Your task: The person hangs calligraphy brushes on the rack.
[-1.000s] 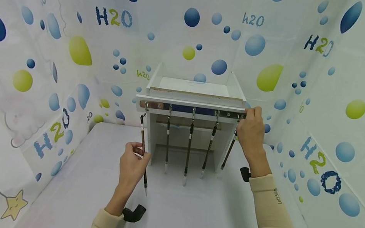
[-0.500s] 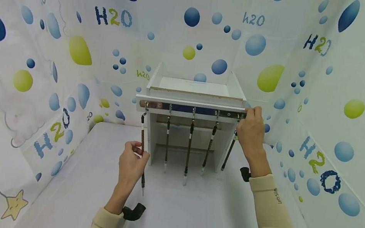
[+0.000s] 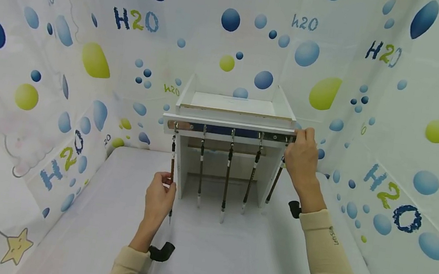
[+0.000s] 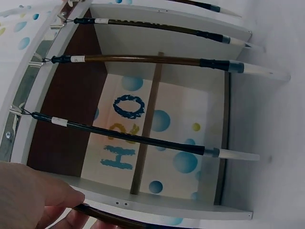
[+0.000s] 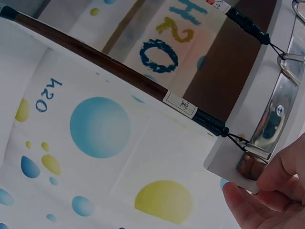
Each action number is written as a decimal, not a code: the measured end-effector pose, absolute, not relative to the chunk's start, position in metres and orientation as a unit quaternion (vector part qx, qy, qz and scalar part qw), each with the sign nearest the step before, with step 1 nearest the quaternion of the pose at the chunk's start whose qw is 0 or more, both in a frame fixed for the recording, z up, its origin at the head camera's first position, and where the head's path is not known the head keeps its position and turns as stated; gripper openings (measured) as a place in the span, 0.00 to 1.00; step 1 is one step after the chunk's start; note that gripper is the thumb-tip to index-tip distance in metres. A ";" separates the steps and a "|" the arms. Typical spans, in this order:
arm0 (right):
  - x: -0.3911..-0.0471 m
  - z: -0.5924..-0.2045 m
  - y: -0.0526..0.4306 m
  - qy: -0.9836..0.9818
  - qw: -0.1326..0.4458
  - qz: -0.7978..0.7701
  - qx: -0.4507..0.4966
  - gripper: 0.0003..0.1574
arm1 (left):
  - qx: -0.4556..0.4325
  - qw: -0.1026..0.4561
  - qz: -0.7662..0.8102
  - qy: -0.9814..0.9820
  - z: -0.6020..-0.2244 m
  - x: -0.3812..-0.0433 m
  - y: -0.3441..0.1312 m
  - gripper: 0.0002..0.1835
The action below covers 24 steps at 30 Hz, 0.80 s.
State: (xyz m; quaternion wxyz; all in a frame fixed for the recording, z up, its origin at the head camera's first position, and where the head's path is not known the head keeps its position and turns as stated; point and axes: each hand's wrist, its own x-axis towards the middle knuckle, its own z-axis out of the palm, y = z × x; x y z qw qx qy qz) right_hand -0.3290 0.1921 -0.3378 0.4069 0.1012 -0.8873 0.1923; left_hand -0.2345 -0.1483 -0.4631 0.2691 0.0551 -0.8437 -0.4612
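My left hand (image 3: 159, 198) pinches the handle of the leftmost calligraphy brush (image 3: 172, 163), which hangs nearly upright beneath the hook at the left end of a metal hook strip (image 3: 220, 130). In the left wrist view, thumb and fingers meet around that brush's dark handle (image 4: 112, 217). My right hand (image 3: 301, 160) grips the right end of the white shelf (image 3: 172, 116) that carries the strip. Beside it in the right wrist view, a brown brush (image 5: 119, 67) hangs by a cord loop. Several other brushes, among them a middle brush (image 3: 228, 175), hang in a row between the hands.
The white shelf unit has an open compartment (image 3: 194, 166) behind the brushes and a raised tray (image 3: 239, 116) on top. It stands on a white-covered table (image 3: 218, 263). Patterned sheets (image 3: 203, 13) with dots and lettering enclose the back and sides.
The leftmost brush has gone from slanted to almost upright, its lower tip shifting left and upward. My left hand has moved only slightly with it. The right hand keeps its place.
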 end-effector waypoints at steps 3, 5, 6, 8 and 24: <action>-0.329 -0.338 0.192 -0.887 0.405 0.196 0.099 0.23 | 0.059 0.259 -0.460 -0.848 -0.464 -0.241 -0.150 0.15; -0.329 -0.338 0.192 -0.887 0.405 0.196 0.099 0.23 | 0.065 0.245 -0.458 -0.852 -0.465 -0.245 -0.151 0.15; -0.329 -0.338 0.193 -0.887 0.406 0.196 0.100 0.23 | 0.066 0.240 -0.458 -0.853 -0.464 -0.247 -0.152 0.16; -0.329 -0.339 0.193 -0.886 0.409 0.193 0.103 0.23 | 0.067 0.233 -0.453 -0.858 -0.464 -0.252 -0.154 0.16; -0.330 -0.339 0.193 -0.890 0.412 0.164 0.111 0.24 | 0.062 0.221 -0.435 -0.871 -0.465 -0.272 -0.159 0.16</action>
